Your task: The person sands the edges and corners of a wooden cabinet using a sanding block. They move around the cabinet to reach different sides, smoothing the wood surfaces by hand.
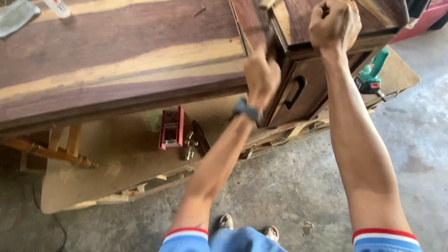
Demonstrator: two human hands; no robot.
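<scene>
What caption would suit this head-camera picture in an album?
Seen from above, the left hand grips a blurred tool while the right hand clutches a dark wooden cabinet.

Dark wooden cabinet [303, 88]: small, boxy, reddish-brown with paler streaks. Front door panel carries a black handle [296, 92], set upright. Cabinet sits tilted on a low board platform, hard against the edge of a large wood slab. Left hand [261, 77] grips its front corner; right hand [334, 23] fists on its top edge.

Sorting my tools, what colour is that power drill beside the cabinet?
Green with black, on the power drill, seen in the head view.
</scene>
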